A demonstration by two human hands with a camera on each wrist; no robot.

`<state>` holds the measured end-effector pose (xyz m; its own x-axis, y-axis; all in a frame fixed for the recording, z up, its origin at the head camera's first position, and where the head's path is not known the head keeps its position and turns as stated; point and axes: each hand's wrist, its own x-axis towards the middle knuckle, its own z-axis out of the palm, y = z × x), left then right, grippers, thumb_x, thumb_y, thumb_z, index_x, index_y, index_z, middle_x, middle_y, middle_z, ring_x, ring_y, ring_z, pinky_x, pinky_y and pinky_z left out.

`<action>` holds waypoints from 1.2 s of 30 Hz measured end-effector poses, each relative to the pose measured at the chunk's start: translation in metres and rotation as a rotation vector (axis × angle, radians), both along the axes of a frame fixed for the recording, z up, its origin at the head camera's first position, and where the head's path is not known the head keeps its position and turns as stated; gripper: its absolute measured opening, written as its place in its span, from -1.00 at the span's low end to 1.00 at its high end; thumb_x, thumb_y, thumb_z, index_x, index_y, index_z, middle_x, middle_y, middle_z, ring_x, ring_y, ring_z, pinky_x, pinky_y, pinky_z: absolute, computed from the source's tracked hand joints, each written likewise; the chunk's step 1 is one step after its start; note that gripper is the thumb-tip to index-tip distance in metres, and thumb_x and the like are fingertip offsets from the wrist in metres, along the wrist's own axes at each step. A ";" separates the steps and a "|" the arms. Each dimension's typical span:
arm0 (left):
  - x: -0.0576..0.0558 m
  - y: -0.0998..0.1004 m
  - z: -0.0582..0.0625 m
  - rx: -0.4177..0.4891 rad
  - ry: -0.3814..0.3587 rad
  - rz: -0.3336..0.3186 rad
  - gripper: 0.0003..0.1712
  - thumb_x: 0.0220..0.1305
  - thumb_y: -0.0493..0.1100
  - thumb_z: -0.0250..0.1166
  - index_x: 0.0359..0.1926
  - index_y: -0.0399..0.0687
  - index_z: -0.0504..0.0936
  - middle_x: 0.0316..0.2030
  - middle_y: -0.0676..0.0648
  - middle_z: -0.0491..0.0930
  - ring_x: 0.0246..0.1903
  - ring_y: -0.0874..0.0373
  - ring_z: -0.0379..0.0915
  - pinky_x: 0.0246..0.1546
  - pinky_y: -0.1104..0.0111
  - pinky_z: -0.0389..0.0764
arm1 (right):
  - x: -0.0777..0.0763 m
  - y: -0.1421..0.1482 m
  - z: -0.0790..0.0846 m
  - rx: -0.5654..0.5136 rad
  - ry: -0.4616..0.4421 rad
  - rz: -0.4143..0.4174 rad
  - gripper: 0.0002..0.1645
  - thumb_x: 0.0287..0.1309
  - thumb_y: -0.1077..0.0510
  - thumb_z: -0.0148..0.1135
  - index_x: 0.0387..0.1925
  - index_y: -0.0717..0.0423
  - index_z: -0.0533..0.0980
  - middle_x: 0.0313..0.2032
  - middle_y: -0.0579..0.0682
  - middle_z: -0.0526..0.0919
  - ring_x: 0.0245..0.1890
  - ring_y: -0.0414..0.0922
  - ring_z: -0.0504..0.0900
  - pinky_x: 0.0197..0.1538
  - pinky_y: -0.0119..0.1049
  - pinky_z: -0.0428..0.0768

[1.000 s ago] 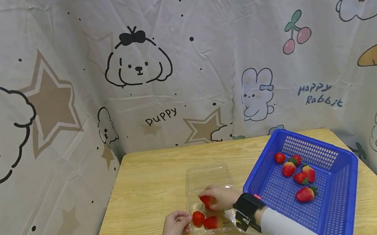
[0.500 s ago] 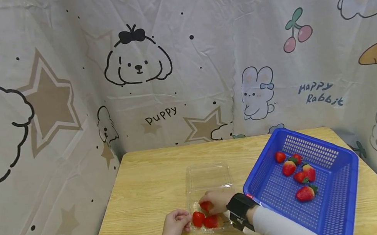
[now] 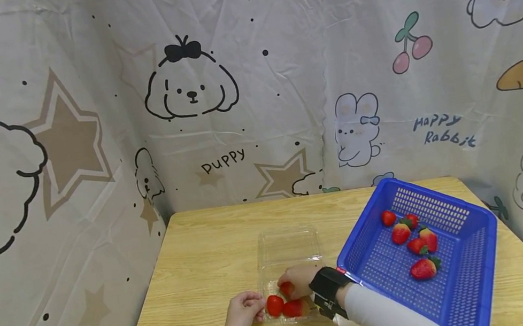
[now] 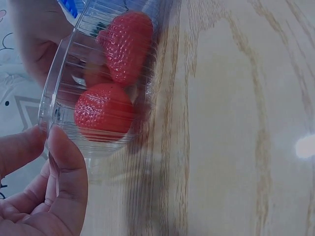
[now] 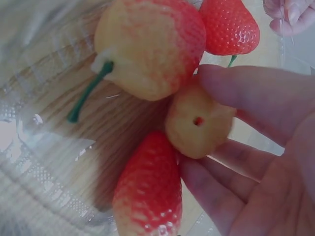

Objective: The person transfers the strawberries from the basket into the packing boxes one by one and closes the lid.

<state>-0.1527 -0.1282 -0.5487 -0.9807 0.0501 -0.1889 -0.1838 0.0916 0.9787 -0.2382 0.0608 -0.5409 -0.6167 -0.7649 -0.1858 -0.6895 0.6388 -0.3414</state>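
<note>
A clear plastic clamshell container (image 3: 290, 243) lies with its lid folded back on the table. My left hand (image 3: 242, 316) pinches its left rim between thumb and fingers, as the left wrist view shows up close. My right hand (image 3: 301, 279) reaches inside, holding a strawberry (image 5: 199, 123) by thumb and fingertips; its pale end with a small hole faces the right wrist camera. Around it lie a red strawberry (image 3: 275, 305), a strawberry with a pale end and green stem (image 5: 147, 49), and another strawberry (image 5: 150, 189) that my hand hides in the head view.
A blue plastic basket (image 3: 470, 290) stands right of the container, under my right sleeve (image 3: 385, 310). Several strawberries (image 3: 424, 269) with green leaves lie in it. The wooden table (image 3: 204, 255) ends at a printed curtain (image 3: 232, 80) behind and to the sides.
My right hand has moved slightly left and lower into the container with the strawberry. The left hand keeps its place at the rim.
</note>
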 end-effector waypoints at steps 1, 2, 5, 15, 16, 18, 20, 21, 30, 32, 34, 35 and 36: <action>0.000 0.000 0.000 -0.001 0.001 0.000 -0.78 0.15 -0.37 0.20 -0.25 -0.54 0.47 -0.62 0.02 0.47 -0.64 0.25 0.42 -0.60 0.42 0.56 | 0.000 0.000 0.000 0.009 0.000 0.002 -0.56 -0.14 0.24 0.34 -0.09 0.06 0.56 -0.30 -0.16 0.59 -0.32 -0.28 0.49 -0.16 -0.46 0.48; 0.000 0.000 0.000 -0.001 0.003 0.002 -0.79 0.15 -0.38 0.20 -0.26 -0.54 0.47 -0.62 0.02 0.47 -0.64 0.25 0.42 -0.60 0.42 0.56 | 0.000 0.000 0.000 0.015 0.005 0.008 -0.57 -0.14 0.24 0.34 -0.10 0.05 0.57 -0.31 -0.16 0.59 -0.32 -0.28 0.49 -0.16 -0.46 0.48; 0.001 0.000 0.001 0.001 0.009 0.007 -0.79 0.14 -0.39 0.20 -0.26 -0.55 0.47 -0.63 0.02 0.47 -0.64 0.25 0.42 -0.60 0.44 0.55 | 0.000 0.000 0.000 0.024 0.022 0.031 -0.60 -0.13 0.24 0.33 -0.12 0.04 0.57 -0.32 -0.17 0.59 -0.33 -0.28 0.49 -0.15 -0.46 0.48; 0.000 0.000 -0.005 -0.010 -0.002 -0.013 -0.77 0.16 -0.35 0.21 -0.25 -0.54 0.47 -0.62 0.03 0.48 -0.63 0.25 0.43 -0.59 0.42 0.56 | 0.004 0.007 0.035 0.078 -0.073 -0.054 -0.55 -0.02 0.06 0.28 -0.01 -0.03 0.52 -0.18 -0.17 0.61 -0.15 -0.24 0.53 -0.02 -0.35 0.48; 0.000 0.000 -0.005 -0.012 -0.003 -0.015 -0.77 0.16 -0.35 0.21 -0.24 -0.54 0.47 -0.62 0.03 0.48 -0.63 0.25 0.43 -0.59 0.42 0.56 | 0.004 0.009 0.043 0.070 -0.098 -0.066 -0.53 0.01 0.06 0.27 0.03 -0.01 0.50 -0.11 -0.13 0.60 -0.08 -0.21 0.52 0.04 -0.32 0.46; 0.000 -0.001 -0.005 -0.013 -0.006 -0.018 -0.76 0.16 -0.34 0.21 -0.24 -0.54 0.47 -0.62 0.03 0.48 -0.63 0.25 0.43 -0.58 0.41 0.56 | 0.002 0.014 0.065 0.038 -0.139 -0.081 -0.50 0.06 0.10 0.24 0.09 0.04 0.46 0.02 -0.03 0.54 0.06 -0.11 0.47 0.13 -0.22 0.41; 0.000 -0.001 -0.005 -0.016 -0.006 -0.020 -0.75 0.17 -0.34 0.21 -0.24 -0.54 0.47 -0.61 0.03 0.48 -0.63 0.25 0.43 -0.58 0.40 0.57 | -0.001 0.023 0.083 -0.021 -0.120 -0.054 -0.52 0.14 0.13 0.17 0.13 0.09 0.42 0.11 0.04 0.47 0.15 -0.03 0.39 0.18 -0.14 0.36; 0.001 -0.001 -0.005 -0.016 -0.007 -0.020 -0.75 0.16 -0.34 0.21 -0.23 -0.54 0.47 -0.61 0.03 0.48 -0.63 0.25 0.43 -0.58 0.39 0.57 | -0.002 0.029 0.092 -0.064 -0.112 -0.052 -0.52 0.16 0.16 0.15 0.14 0.12 0.40 0.12 0.07 0.46 0.16 0.00 0.37 0.19 -0.11 0.35; 0.001 0.000 -0.001 -0.020 -0.005 -0.008 -0.77 0.16 -0.36 0.21 -0.25 -0.54 0.47 -0.61 0.02 0.47 -0.63 0.25 0.43 -0.57 0.36 0.59 | -0.008 0.095 0.157 -0.447 0.232 -0.216 -0.46 0.18 0.22 0.14 0.21 0.14 0.31 0.17 0.15 0.36 0.18 0.10 0.34 0.16 0.01 0.37; 0.001 0.000 0.000 -0.021 -0.001 -0.008 -0.76 0.16 -0.35 0.21 -0.25 -0.54 0.47 -0.61 0.03 0.47 -0.63 0.25 0.43 -0.56 0.35 0.59 | -0.010 0.113 0.161 -0.491 0.327 -0.280 -0.41 0.15 0.24 0.18 0.23 0.13 0.29 0.19 0.17 0.32 0.16 0.13 0.34 0.10 0.03 0.42; 0.001 0.001 0.000 -0.024 0.004 -0.007 -0.76 0.16 -0.35 0.21 -0.25 -0.54 0.47 -0.62 0.03 0.46 -0.63 0.25 0.43 -0.56 0.34 0.59 | -0.012 0.131 0.162 -0.517 0.402 -0.351 -0.35 0.11 0.25 0.21 0.24 0.13 0.26 0.20 0.18 0.27 0.16 0.15 0.32 0.08 0.07 0.42; 0.001 0.001 0.000 -0.024 0.006 -0.005 -0.76 0.16 -0.35 0.21 -0.25 -0.54 0.47 -0.62 0.03 0.46 -0.63 0.24 0.43 -0.56 0.34 0.59 | -0.013 0.141 0.161 -0.519 0.435 -0.393 -0.32 0.09 0.26 0.23 0.25 0.12 0.25 0.20 0.19 0.26 0.16 0.17 0.31 0.07 0.09 0.42; 0.001 0.001 0.000 -0.023 0.007 -0.003 -0.76 0.15 -0.35 0.21 -0.25 -0.54 0.47 -0.62 0.03 0.46 -0.63 0.24 0.43 -0.56 0.34 0.59 | -0.013 0.150 0.160 -0.516 0.461 -0.437 -0.29 0.06 0.26 0.25 0.26 0.12 0.23 0.21 0.21 0.23 0.16 0.20 0.29 0.05 0.13 0.42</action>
<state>-0.1518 -0.1277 -0.5484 -0.9818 0.0487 -0.1835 -0.1770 0.1148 0.9775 -0.2511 0.2108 -0.3813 -0.8075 -0.3575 0.4691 -0.5574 0.7225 -0.4089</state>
